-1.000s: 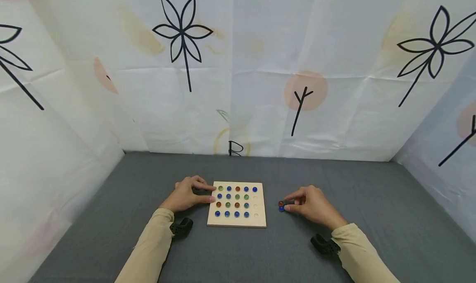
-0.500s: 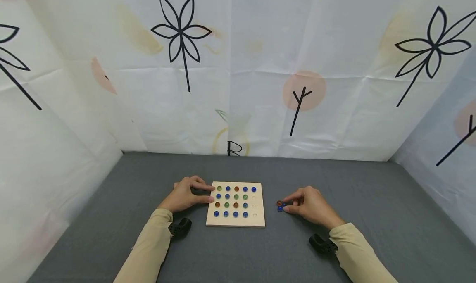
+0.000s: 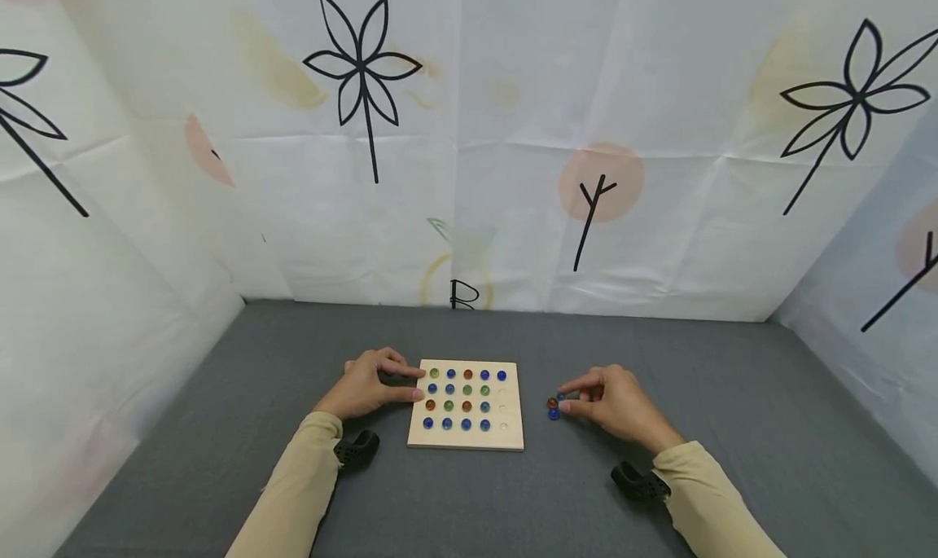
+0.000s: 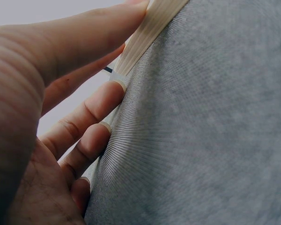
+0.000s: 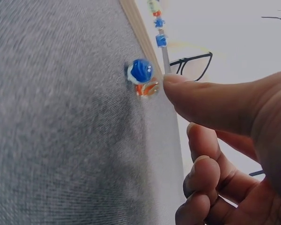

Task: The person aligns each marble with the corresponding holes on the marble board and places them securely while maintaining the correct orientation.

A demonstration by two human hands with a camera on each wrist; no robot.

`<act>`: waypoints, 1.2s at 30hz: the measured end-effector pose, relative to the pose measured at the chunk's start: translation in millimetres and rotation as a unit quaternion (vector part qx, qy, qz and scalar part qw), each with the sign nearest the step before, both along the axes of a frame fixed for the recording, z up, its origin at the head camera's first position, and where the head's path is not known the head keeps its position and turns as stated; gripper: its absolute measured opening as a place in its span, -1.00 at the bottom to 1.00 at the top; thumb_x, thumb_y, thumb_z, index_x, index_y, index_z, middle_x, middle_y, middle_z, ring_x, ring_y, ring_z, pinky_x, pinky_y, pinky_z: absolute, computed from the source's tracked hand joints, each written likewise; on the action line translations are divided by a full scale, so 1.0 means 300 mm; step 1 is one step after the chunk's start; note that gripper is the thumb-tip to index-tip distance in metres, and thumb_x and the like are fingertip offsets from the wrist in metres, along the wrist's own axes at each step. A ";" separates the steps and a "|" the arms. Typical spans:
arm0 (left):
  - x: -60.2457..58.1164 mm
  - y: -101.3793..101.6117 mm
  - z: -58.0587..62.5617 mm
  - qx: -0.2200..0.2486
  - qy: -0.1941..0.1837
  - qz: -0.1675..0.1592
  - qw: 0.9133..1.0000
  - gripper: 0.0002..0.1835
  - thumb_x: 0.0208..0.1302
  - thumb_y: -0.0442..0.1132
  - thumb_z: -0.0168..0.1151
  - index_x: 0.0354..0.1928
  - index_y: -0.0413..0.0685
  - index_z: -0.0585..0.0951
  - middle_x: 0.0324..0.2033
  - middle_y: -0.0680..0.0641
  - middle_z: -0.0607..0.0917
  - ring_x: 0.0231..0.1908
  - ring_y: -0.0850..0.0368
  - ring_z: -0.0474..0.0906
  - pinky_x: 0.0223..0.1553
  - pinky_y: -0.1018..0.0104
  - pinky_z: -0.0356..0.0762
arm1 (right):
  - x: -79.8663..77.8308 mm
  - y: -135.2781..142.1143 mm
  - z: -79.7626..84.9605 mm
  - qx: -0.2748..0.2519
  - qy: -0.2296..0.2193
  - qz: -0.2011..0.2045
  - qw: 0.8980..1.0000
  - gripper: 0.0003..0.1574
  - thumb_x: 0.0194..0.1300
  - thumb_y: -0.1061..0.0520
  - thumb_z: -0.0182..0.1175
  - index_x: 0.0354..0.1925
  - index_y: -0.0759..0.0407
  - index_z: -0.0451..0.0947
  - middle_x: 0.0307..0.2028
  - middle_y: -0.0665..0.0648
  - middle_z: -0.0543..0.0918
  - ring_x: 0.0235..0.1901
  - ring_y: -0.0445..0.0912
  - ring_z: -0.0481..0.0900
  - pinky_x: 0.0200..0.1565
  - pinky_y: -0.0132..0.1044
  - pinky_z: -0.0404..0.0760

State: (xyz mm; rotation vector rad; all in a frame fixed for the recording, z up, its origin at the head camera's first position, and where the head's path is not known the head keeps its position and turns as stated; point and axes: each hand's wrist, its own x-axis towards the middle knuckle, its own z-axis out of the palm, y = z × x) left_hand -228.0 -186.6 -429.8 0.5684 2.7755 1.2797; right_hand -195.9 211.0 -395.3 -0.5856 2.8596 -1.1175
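A square wooden board (image 3: 465, 439) lies on the grey table, with several blue, green and amber glass marbles seated in its hollows. In its right column, the far hollow bears a blue marble (image 3: 501, 375); the hollows nearer me are bare. My left hand (image 3: 371, 385) rests its thumb and index fingertips on the board's left edge. Right of the board, my right hand (image 3: 614, 401) pinches a blue marble (image 3: 561, 396) between thumb and index finger. Beside those fingertips lie an amber marble (image 3: 553, 403) and another blue marble (image 5: 141, 71). The thumb hides the pinched marble in the right wrist view.
Grey cloth covers the table (image 3: 469, 509). White printed fabric walls (image 3: 513, 216) stand behind and at both sides. A black wrist camera (image 3: 357, 450) sits on the left wrist, and another black camera (image 3: 640, 483) on the right.
The blue marble at my right fingertips has shifted slightly away from me, between thumb and index finger. The loose amber and blue marbles moved little. My left hand and the board stay put.
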 end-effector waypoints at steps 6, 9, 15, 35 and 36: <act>0.002 -0.001 -0.004 -0.004 -0.003 0.003 1.000 -0.59 0.05 0.05 0.60 -0.03 0.18 0.83 -0.11 0.07 0.64 -0.01 0.02 0.50 0.08 -0.16 -0.02 | 0.007 -0.008 0.012 -0.022 0.006 0.001 1.000 -0.76 0.23 0.13 0.47 -0.13 0.18 0.81 -0.53 -0.05 0.53 -0.61 -0.22 0.34 -0.56 -0.35 0.33; 0.003 -0.004 -0.002 -0.001 -0.002 0.002 1.000 -0.60 0.06 0.04 0.60 -0.03 0.15 0.82 -0.11 0.05 0.65 -0.02 0.00 0.51 0.08 -0.18 -0.03 | 0.010 -0.013 0.020 -0.027 0.015 0.004 1.000 -0.77 0.24 0.14 0.46 -0.13 0.18 0.81 -0.51 -0.05 0.52 -0.60 -0.22 0.33 -0.56 -0.35 0.33; 0.005 -0.006 0.005 0.003 0.002 0.000 1.000 -0.60 0.08 0.02 0.59 -0.03 0.13 0.82 -0.12 0.04 0.66 -0.03 0.00 0.52 0.03 -0.16 -0.02 | 0.010 -0.024 0.031 -0.027 0.028 0.005 0.999 -0.77 0.23 0.15 0.47 -0.13 0.18 0.81 -0.50 -0.05 0.50 -0.58 -0.20 0.33 -0.54 -0.34 0.35; -0.001 -0.002 0.002 0.000 0.000 -0.002 1.000 -0.60 0.06 0.01 0.60 -0.03 0.14 0.82 -0.13 0.07 0.64 -0.03 0.01 0.50 0.09 -0.20 -0.05 | -0.028 -0.161 0.062 -0.051 0.020 0.031 0.998 -0.73 0.26 0.11 0.46 -0.10 0.20 0.80 -0.51 -0.02 0.52 -0.63 -0.15 0.40 -0.56 -0.31 0.39; 0.000 -0.001 0.003 0.002 -0.002 -0.001 1.000 -0.60 0.05 0.01 0.61 -0.03 0.16 0.82 -0.13 0.08 0.64 -0.03 0.01 0.51 0.11 -0.21 -0.06 | -0.030 -0.168 0.063 -0.053 0.020 0.031 0.998 -0.73 0.26 0.11 0.46 -0.09 0.21 0.80 -0.50 -0.02 0.53 -0.63 -0.15 0.40 -0.57 -0.30 0.39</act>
